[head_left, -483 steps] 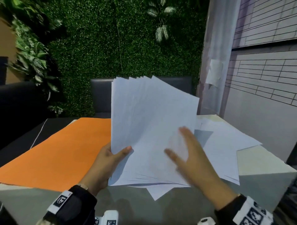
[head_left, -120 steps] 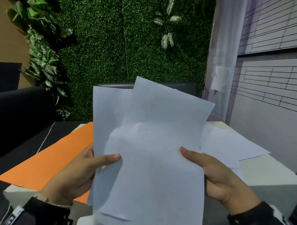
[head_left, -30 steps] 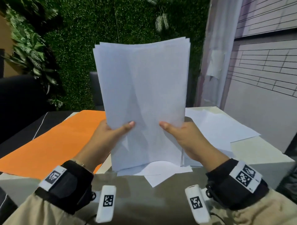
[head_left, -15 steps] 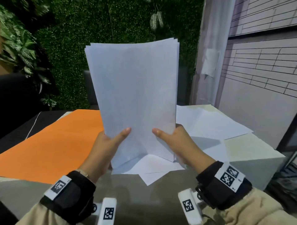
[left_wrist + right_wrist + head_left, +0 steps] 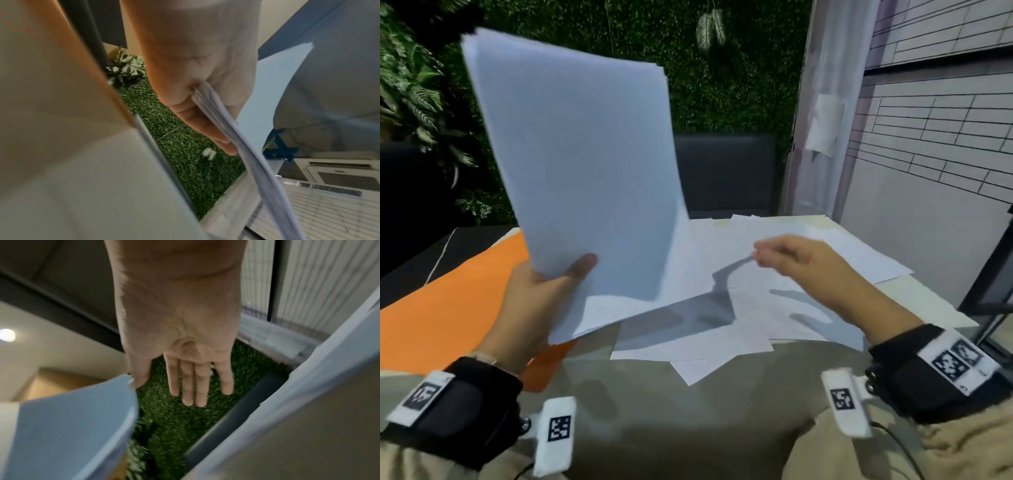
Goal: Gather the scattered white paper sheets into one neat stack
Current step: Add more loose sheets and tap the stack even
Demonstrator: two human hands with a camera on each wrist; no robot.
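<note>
My left hand [image 5: 544, 284] grips the lower left corner of a stack of white sheets [image 5: 585, 154], thumb in front. The stack stands raised and leans to the left. In the left wrist view the stack's edge [image 5: 222, 120] sits pinched between thumb and fingers [image 5: 197, 123]. My right hand [image 5: 794, 257] hovers with straight fingers [image 5: 195, 386] above several loose white sheets [image 5: 722, 329] that lie overlapping on the table. It holds nothing. More loose sheets [image 5: 859, 253] reach the table's far right corner.
A large orange sheet [image 5: 448, 308] covers the table's left side. The bare glossy table top [image 5: 688, 421] lies nearest me. A dark chair [image 5: 726, 174] stands behind the table before a green hedge wall [image 5: 722, 85]. A black frame [image 5: 989, 291] is at the right.
My right hand has let go of the stack and moved right, over the loose sheets. The left hand alone now holds the stack, which has swung up and to the left.
</note>
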